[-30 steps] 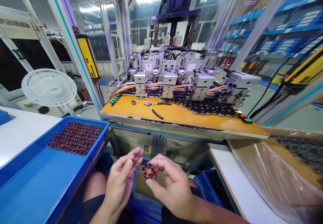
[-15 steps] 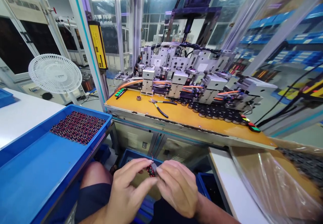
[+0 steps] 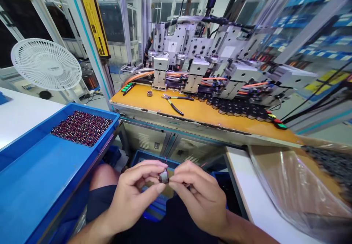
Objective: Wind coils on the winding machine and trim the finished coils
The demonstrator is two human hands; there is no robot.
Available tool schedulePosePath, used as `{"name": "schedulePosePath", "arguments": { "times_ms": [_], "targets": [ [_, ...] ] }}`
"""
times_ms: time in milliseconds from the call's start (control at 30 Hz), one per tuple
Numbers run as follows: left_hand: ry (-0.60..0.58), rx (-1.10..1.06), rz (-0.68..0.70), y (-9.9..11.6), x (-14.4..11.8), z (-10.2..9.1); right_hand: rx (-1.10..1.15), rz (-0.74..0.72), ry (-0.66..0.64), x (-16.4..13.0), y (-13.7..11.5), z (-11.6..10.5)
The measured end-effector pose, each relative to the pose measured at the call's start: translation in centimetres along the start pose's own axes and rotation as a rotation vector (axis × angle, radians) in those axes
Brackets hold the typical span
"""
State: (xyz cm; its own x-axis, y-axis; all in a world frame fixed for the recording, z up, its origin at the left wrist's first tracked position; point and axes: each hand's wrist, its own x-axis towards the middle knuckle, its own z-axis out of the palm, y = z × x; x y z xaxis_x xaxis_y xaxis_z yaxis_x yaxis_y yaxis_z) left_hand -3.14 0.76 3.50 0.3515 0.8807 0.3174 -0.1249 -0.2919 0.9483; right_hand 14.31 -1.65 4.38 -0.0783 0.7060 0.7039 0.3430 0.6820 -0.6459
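A small round part (image 3: 164,177), grey metal on its outer face with a thin red wire rising from its top, sits edge-on between your two hands above your lap, in front of the orange counter (image 3: 198,121). Your left hand (image 3: 132,200) pinches it from the left, thumb on top and forefinger curled beneath; your right hand (image 3: 202,196) meets it from the right, thumb and forefinger closed on its other side. Both hands are drawn together on the part, fingertips nearly touching. To your left, a blue tray (image 3: 41,178) holds a heap of dark red parts (image 3: 81,127). Black-handled pliers (image 3: 173,102) lie on the counter before the machine (image 3: 209,68).
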Motion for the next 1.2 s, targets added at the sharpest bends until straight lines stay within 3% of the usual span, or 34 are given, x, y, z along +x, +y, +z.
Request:
{"name": "schedulePosePath", "arguments": {
  "times_ms": [100,200,300,367,400,467,567,667,767,900,967,1000,1133,1200],
  "targets": [
    [-0.010,-0.067,-0.026,-0.1,0.2,0.1,0.000,0.029,0.008,0.1,0.1,0.2],
    [0.020,0.017,0.038,0.0,0.4,-0.1,0.002,0.103,0.029,-0.1,0.6,-0.6],
    [0.059,0.152,0.127,0.3,0.6,-0.6,-0.071,0.197,0.027,-0.3,1.3,-2.7],
    [0.055,0.265,0.182,0.6,0.7,-1.1,-0.179,0.173,0.030,0.0,1.5,-4.5],
    [0.042,0.323,0.207,0.8,0.7,-1.2,-0.268,0.103,0.043,0.4,1.4,-5.4],
    [-0.004,0.417,0.251,1.2,0.8,-1.3,-0.488,-0.169,-0.002,1.3,0.7,-6.4],
    [-0.067,0.482,0.308,1.7,0.9,-1.1,-0.718,-0.628,-0.272,3.1,-0.5,-6.2],
    [-0.087,0.496,0.333,1.9,0.7,-1.1,-0.739,-0.786,-0.439,4.3,-0.6,-4.8],
    [-0.079,0.459,0.302,1.9,0.4,-1.3,-0.598,-0.575,-0.489,4.0,-0.6,-3.3],
    [-0.088,0.382,0.276,1.9,0.0,-1.8,-0.135,0.061,-0.682,3.9,-1.2,-2.8],
    [-0.080,0.374,0.300,1.9,-0.1,-1.9,-0.063,0.210,-0.794,5.4,-0.8,-3.4],
    [-0.068,0.372,0.312,1.9,-0.1,-1.9,-0.115,0.219,-0.788,6.5,-0.2,-3.8],
    [-0.009,0.364,0.340,1.8,0.1,-2.0,-0.536,0.181,-0.417,12.4,4.7,-5.4],
    [0.022,0.363,0.359,1.9,0.3,-2.0,-0.658,0.170,-0.319,14.7,7.7,-5.7]
  ]
}}
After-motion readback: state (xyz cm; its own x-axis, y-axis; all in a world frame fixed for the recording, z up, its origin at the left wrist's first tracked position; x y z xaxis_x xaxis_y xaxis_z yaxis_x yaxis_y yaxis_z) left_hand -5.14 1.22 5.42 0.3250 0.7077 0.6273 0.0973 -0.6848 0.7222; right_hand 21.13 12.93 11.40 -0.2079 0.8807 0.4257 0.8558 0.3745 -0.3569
